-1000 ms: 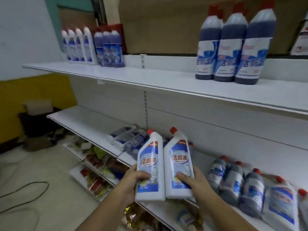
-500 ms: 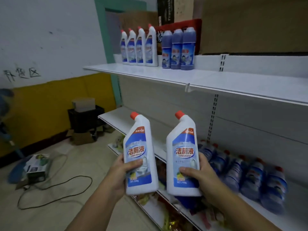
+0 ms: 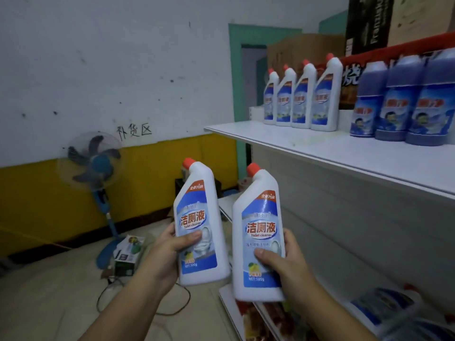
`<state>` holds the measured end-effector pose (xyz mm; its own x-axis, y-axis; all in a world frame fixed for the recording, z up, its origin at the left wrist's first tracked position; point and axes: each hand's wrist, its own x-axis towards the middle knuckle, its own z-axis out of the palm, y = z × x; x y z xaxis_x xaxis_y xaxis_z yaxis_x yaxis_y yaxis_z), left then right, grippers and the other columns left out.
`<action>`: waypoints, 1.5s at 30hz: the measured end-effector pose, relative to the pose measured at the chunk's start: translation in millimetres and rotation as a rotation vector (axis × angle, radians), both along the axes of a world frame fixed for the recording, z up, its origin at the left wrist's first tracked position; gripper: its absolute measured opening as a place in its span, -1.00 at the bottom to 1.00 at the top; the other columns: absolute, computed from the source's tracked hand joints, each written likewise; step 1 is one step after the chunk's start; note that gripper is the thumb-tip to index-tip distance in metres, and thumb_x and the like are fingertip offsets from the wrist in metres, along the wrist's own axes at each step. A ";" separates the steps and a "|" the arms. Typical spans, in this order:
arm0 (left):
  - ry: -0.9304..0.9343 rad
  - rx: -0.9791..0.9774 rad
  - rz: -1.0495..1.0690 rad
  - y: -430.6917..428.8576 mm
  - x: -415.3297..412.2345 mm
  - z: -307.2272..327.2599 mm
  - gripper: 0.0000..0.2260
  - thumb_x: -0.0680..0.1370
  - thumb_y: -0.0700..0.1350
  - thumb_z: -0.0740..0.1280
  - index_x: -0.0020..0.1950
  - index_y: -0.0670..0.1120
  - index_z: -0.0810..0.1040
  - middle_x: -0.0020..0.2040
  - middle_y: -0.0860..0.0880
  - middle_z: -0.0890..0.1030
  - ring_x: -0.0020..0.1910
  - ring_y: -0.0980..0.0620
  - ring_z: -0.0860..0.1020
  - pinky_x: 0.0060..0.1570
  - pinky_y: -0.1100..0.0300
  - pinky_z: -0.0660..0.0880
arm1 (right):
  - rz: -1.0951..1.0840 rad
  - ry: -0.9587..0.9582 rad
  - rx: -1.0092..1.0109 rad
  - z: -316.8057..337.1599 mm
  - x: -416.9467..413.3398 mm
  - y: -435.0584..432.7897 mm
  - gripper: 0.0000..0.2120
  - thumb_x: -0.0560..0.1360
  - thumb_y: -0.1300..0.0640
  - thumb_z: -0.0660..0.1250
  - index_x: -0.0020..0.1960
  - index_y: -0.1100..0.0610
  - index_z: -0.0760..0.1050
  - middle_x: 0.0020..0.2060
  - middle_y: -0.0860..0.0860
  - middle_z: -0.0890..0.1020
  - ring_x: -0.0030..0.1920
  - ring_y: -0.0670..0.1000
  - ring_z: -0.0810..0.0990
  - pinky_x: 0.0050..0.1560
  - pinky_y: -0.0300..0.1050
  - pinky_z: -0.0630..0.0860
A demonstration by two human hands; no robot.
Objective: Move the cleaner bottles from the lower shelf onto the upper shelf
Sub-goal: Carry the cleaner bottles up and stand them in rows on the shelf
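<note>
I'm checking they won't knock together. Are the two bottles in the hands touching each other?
Apart. The head view shows a strip of background between the left-hand bottle and the right-hand bottle along most of their height, narrowing toward the bases.

White-over-yellow wall [image 3: 123, 70] w/ standing fan [image 3: 94, 163], green doorframe [image 3: 234, 75], beige floor [image 3: 49, 303].

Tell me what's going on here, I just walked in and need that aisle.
A person is restocking. The left hand holds one white cleaner bottle, the right hand another, both upright and below the upper shelf. Four matching bottles already stand there beside blue ones.
</note>
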<state>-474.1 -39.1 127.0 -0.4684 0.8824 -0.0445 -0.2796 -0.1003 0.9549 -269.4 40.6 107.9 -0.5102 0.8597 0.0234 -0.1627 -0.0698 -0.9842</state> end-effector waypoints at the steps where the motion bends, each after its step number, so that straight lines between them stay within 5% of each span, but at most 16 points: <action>1: 0.005 0.016 -0.003 8.1 -12.3 3.4 -0.24 0.03 -0.20 0.64 0.18 -0.23 0.50 -0.08 -0.21 0.69 -0.27 -0.16 0.68 -0.37 0.00 0.61 | 0.005 -0.002 0.002 3.3 -12.3 7.5 -0.53 0.29 0.12 0.54 0.09 0.05 0.39 -0.06 0.11 0.68 -0.15 0.11 0.71 -0.13 0.11 0.64; 5: 0.009 0.072 -0.057 48.6 -62.6 18.4 -0.46 0.20 -0.23 0.51 0.16 -0.25 0.50 -0.09 -0.24 0.69 -0.28 -0.16 0.67 -0.37 0.00 0.61 | -0.026 -0.003 0.034 14.2 -63.5 39.8 -0.45 0.16 0.00 0.50 0.09 0.07 0.42 -0.12 0.06 0.71 -0.15 0.11 0.71 -0.09 0.15 0.64; 9: 0.063 0.129 -0.149 95.8 -120.4 32.9 -0.20 -0.14 -0.12 0.68 0.07 -0.19 0.54 -0.09 -0.23 0.69 -0.24 -0.17 0.68 -0.36 0.00 0.61 | -0.127 0.035 0.096 32.5 -118.5 75.4 -0.47 0.15 0.02 0.48 0.07 0.08 0.42 -0.18 0.01 0.72 -0.19 0.07 0.72 -0.25 -0.02 0.65; 12: 0.080 0.176 -0.221 137.8 -160.0 52.1 -0.51 0.17 -0.33 0.52 0.07 -0.18 0.53 -0.14 -0.17 0.70 -0.27 -0.11 0.68 -0.39 0.03 0.61 | -0.228 0.099 0.189 63.2 -150.3 102.3 -0.53 0.20 0.10 0.45 0.07 0.13 0.41 -0.18 0.05 0.71 -0.21 0.05 0.71 -0.32 -0.11 0.63; 15: 0.078 0.241 -0.336 187.1 -188.9 81.2 -0.65 0.26 -0.32 0.39 0.02 -0.14 0.53 -0.19 -0.13 0.71 -0.29 -0.07 0.68 -0.39 0.05 0.61 | -0.328 0.120 0.293 101.9 -166.6 125.5 -0.54 0.22 0.10 0.44 0.09 0.11 0.42 -0.16 0.02 0.71 -0.18 0.04 0.71 -0.30 -0.12 0.63; 19: 0.129 0.390 -0.482 258.5 -208.7 131.1 -0.23 -0.06 -0.09 0.67 0.11 -0.12 0.53 -0.05 -0.13 0.70 -0.13 -0.11 0.68 -0.25 0.02 0.62 | -0.487 0.129 0.449 156.6 -171.5 158.0 -0.54 0.23 0.03 0.44 0.10 0.03 0.44 -0.10 -0.01 0.70 -0.13 -0.01 0.71 -0.24 -0.09 0.65; 21: 0.144 0.476 -0.517 297.7 -211.2 155.8 -0.17 -0.14 -0.05 0.67 0.10 -0.11 0.53 -0.05 -0.09 0.70 -0.11 -0.09 0.68 -0.23 0.06 0.62 | -0.554 0.125 0.526 182.0 -174.0 180.9 -0.56 0.23 -0.01 0.43 0.08 -0.01 0.46 -0.07 -0.03 0.69 -0.10 -0.03 0.70 -0.17 -0.06 0.66; 26: 0.143 0.571 -0.545 378.8 -196.2 196.3 -0.55 0.21 -0.21 0.47 0.08 -0.11 0.53 -0.13 -0.02 0.71 -0.16 0.00 0.68 -0.31 0.16 0.60 | -0.639 0.106 0.580 234.9 -190.5 267.7 -0.72 0.40 0.02 0.42 0.08 -0.02 0.46 -0.04 -0.03 0.68 -0.07 0.00 0.69 -0.11 -0.02 0.66; 28: 0.170 0.538 -0.537 405.2 -199.2 200.0 -0.55 0.21 -0.24 0.44 0.10 -0.13 0.53 -0.11 -0.05 0.70 -0.17 -0.03 0.67 -0.33 0.14 0.60 | -0.687 0.107 0.570 252.5 -196.1 302.6 -0.69 0.42 0.02 0.42 0.12 -0.01 0.44 -0.02 -0.03 0.66 -0.07 0.00 0.68 -0.16 -0.04 0.66; 37: 0.239 0.456 -0.663 522.6 -215.0 190.2 -0.47 0.22 -0.27 0.46 0.18 -0.15 0.50 0.03 -0.14 0.67 0.00 -0.16 0.65 -0.10 -0.06 0.61 | -0.868 -0.118 0.529 247.2 -187.7 411.4 -0.61 0.38 0.07 0.45 0.16 -0.02 0.43 -0.09 -0.09 0.61 -0.14 -0.04 0.59 -0.27 -0.16 0.52; 45: 0.367 0.394 -0.856 635.2 -189.4 186.2 -0.40 0.18 -0.20 0.52 0.20 -0.12 0.49 0.05 -0.15 0.67 0.04 -0.19 0.63 0.07 -0.26 0.52 | -1.031 -0.338 0.454 203.2 -196.1 464.3 -0.62 0.32 0.05 0.48 0.10 -0.03 0.48 -0.05 -0.08 0.64 -0.07 -0.04 0.63 0.03 0.10 0.58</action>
